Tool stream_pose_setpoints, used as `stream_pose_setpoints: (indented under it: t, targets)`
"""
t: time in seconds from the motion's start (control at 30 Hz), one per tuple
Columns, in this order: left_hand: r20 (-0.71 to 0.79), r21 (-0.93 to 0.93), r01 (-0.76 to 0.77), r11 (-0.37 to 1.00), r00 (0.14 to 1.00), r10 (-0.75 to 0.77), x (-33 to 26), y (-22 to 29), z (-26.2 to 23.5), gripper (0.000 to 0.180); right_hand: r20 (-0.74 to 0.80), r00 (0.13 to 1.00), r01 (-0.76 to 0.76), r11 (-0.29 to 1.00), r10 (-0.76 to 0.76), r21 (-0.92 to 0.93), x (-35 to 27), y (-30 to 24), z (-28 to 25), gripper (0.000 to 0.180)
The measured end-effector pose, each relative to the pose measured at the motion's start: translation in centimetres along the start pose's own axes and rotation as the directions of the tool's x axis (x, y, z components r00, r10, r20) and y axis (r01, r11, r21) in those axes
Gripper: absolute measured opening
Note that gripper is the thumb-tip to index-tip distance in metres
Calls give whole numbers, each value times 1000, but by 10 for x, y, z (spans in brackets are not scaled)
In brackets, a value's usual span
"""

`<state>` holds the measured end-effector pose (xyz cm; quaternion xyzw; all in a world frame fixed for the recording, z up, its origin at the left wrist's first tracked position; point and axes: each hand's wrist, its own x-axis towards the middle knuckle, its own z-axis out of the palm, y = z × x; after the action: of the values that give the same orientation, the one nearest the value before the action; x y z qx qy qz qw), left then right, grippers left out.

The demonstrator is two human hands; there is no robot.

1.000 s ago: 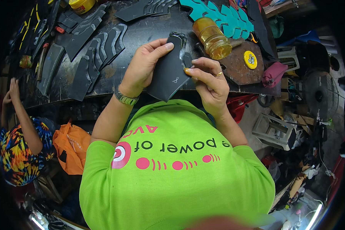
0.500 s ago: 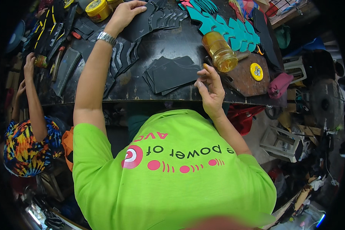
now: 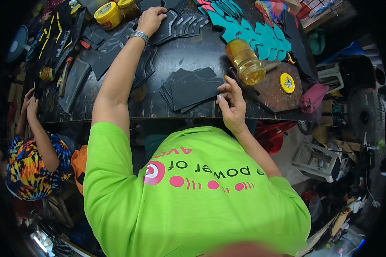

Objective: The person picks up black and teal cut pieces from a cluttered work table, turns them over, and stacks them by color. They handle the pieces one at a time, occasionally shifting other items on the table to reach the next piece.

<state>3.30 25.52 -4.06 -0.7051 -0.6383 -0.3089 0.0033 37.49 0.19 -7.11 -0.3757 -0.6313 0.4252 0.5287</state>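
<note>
My left hand [image 3: 152,20] reaches to the far side of the dark table [image 3: 176,55], its fingertips on the near end of a fanned row of black cut pieces [image 3: 182,25]. The fingers are extended; nothing shows lifted in them. My right hand [image 3: 233,105] is loosely curled, thumb and fingers apart, at the right edge of a stack of flat black pieces [image 3: 191,88]. One of its fingertips has a yellow-brown stain. Just beyond that hand is a clear jar [image 3: 244,62] with amber liquid. Another fan of black pieces [image 3: 146,64] lies beside my left forearm.
Teal cut pieces [image 3: 266,38] lie at the far right. A yellow lid [image 3: 287,82] rests on a brown board [image 3: 276,96], near a pink pouch [image 3: 313,103]. Yellow tubs [image 3: 109,16] stand far left. Another person [image 3: 38,160] works at the left.
My left hand has shifted right along the far black pieces. My right hand stays beside the stack. The other person's hand has left a small jar and come down beside their other hand.
</note>
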Motion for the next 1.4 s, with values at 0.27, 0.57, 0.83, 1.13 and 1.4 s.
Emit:
stream_pose_setpoints:
  t: [0.27,0.57,0.83,1.13,1.4]
  targets:
    - [65,-415,-225,881,959,275,-80,91,-57,36,-24,994,101,985,-106,-142,-3,-2,-1,64]
    - [350,-111,-47,993,933,83,-220,155,-87,101,-1,996,84,944,-90,-320,11,-13,7,80]
    - [245,-387,48,921,968,53,-231,157,-78,83,176,983,104,945,-50,-309,21,-5,14,92]
    - [66,-578,-232,783,942,328,-240,166,-89,75,294,956,63,968,11,-242,25,-29,-3,96]
    - [202,-652,166,740,978,-42,-265,157,-72,76,335,934,249,896,-122,-369,13,-22,7,95]
